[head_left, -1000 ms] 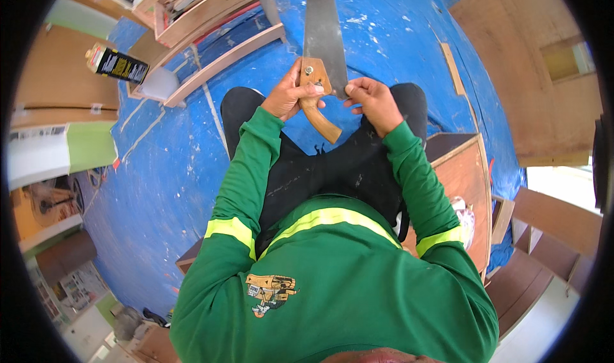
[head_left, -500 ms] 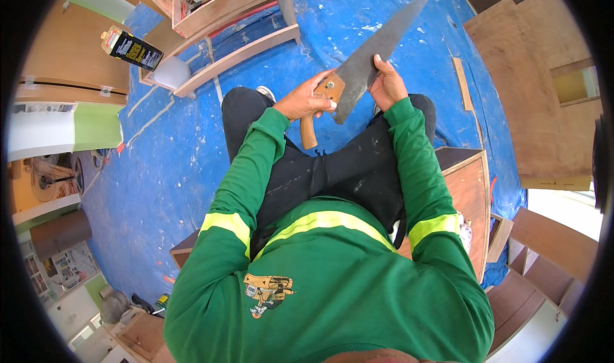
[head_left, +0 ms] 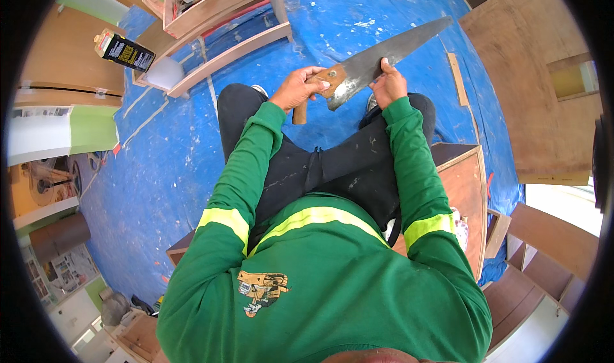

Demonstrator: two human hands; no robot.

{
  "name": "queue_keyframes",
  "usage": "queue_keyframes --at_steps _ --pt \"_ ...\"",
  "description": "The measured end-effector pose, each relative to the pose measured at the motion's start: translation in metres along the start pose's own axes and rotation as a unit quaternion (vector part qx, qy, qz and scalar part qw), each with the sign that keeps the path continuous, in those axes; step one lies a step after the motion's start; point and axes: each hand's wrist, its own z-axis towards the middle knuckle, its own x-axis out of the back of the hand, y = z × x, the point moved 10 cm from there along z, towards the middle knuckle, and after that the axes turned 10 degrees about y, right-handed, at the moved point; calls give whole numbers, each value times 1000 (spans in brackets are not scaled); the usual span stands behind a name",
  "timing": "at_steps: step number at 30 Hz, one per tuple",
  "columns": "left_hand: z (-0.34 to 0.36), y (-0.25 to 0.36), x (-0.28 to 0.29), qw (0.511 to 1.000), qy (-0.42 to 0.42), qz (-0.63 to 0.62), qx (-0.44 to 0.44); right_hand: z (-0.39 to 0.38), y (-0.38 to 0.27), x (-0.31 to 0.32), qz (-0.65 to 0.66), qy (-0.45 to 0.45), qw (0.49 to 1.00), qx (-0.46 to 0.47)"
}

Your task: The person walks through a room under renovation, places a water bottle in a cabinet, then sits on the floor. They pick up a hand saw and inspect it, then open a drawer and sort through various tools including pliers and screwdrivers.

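Note:
A handsaw is held above my lap, its metal blade (head_left: 409, 40) angled up to the right. My left hand (head_left: 294, 88) grips the top of the wooden handle (head_left: 336, 75), thumb near a bolt, with the curved grip hanging below. My right hand (head_left: 389, 86) holds the middle of the blade, thumb laid on its face and fingers mostly hidden behind it. My knees in dark trousers are spread under the saw.
Blue sheeting (head_left: 147, 203) covers the floor. Ahead left stand wooden frames (head_left: 230, 62) with a black can (head_left: 128, 51). A box (head_left: 464, 190) is beside my right hip; plywood sheets (head_left: 524, 81), a thin strip (head_left: 457, 75) and cabinets (head_left: 550, 235) lie to the right.
The saw has swung from upright to a slant toward the right, ending higher and flatter. My right hand has shifted from the blade's heel up to its middle.

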Motion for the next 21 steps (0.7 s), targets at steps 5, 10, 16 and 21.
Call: queue_keyframes --at_steps 5,10,16,21 --pt "1 -1 -2 1000 2 14 -3 -10 -5 -4 -26 2 1000 15" --pt "-2 -2 -2 1000 6 27 -1 -16 -7 -5 -36 17 999 21" --pt "-7 -4 -1 999 14 32 6 -12 -4 -2 -41 9 999 33" --pt "-3 -12 3 1000 18 9 13 -12 -2 -5 -37 9 999 27"
